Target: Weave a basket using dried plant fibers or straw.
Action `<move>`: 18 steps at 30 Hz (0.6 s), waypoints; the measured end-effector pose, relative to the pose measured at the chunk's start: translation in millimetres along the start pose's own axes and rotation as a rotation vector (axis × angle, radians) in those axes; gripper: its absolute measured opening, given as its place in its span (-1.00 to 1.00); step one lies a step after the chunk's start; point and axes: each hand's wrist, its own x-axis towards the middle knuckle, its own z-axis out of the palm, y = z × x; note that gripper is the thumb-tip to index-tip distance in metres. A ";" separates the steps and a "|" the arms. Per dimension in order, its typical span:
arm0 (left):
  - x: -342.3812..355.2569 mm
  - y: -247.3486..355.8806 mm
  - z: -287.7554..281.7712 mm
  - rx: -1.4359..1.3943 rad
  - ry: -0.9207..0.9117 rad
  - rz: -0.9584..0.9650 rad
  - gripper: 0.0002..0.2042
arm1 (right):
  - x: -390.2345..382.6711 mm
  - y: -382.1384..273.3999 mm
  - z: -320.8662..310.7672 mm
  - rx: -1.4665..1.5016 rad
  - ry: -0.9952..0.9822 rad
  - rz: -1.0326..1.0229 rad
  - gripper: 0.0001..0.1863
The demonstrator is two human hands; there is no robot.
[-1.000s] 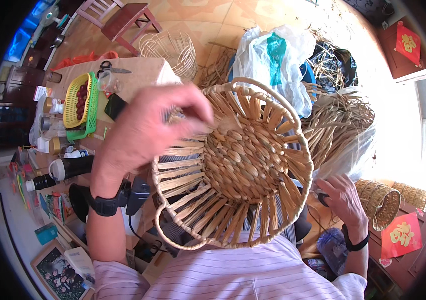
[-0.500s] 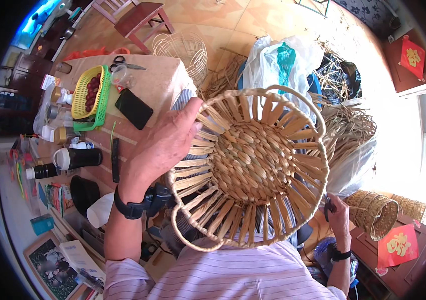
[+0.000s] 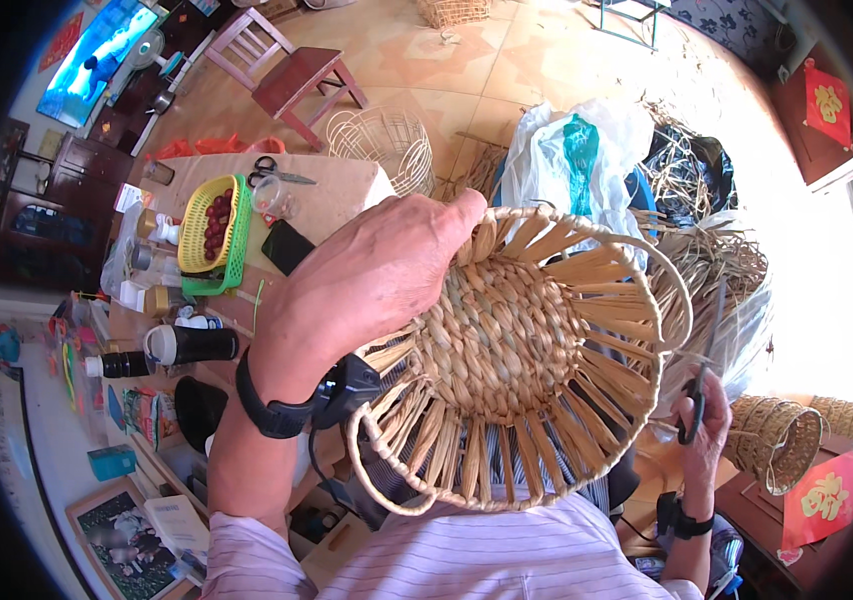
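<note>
A round, shallow basket (image 3: 502, 340) woven from tan plant fibre is held in front of my chest, its inside facing up. It has a dense braided base, open spokes, a twisted rim and two loop handles. My left hand (image 3: 372, 265) grips the far left part of the rim, fingers bent over it and fingertips mostly hidden. Right of the basket, my right hand (image 3: 712, 420) holds scissors (image 3: 694, 400) by their black handles. The blades are spread apart, one pointing up and away, close to the rim's right side.
To the left, a table (image 3: 347, 195) carries a yellow basket of red fruit (image 3: 209, 225), a phone (image 3: 287, 247), another pair of scissors (image 3: 282, 172) and bottles. Bags of dried fibre (image 3: 717, 260) stand beyond at right. Woven cylindrical baskets (image 3: 777, 440) lie at lower right.
My left hand has moved right along the rim, and the basket's far handle has swung toward the right. My right hand has risen with the scissors, whose blades now show spread.
</note>
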 end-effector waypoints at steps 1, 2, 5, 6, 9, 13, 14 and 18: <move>0.6 -1.0 -1.4 0.036 0.025 0.042 -0.72 | -2.1 -6.5 0.5 0.007 0.003 0.001 -0.34; -1.1 0.8 -2.6 0.041 0.022 0.044 -0.72 | -4.7 -14.9 0.0 0.025 0.026 -0.083 -0.31; -1.6 9.2 -8.3 0.013 0.028 0.011 -0.73 | -10.9 -40.6 0.8 0.044 0.105 -0.178 -0.13; 1.4 12.6 -9.8 0.001 -0.045 -0.022 -0.72 | -13.9 -47.2 0.7 0.043 0.106 -0.200 -0.09; 5.1 12.9 -4.4 -0.030 -0.063 0.020 -0.68 | -19.5 -72.8 12.4 0.034 0.099 -0.243 -0.11; 14.5 17.8 5.0 -0.029 -0.062 -0.014 -0.64 | 3.3 -88.3 36.9 -0.203 -0.190 -0.419 -0.32; 18.2 17.8 6.4 -0.023 -0.066 -0.005 -0.64 | 4.6 -95.3 53.8 -0.346 -0.291 -0.374 -0.38; 31.9 3.7 13.2 -0.070 -0.101 -0.097 -0.68 | 23.4 -105.6 100.8 -0.698 -0.594 -0.366 -0.46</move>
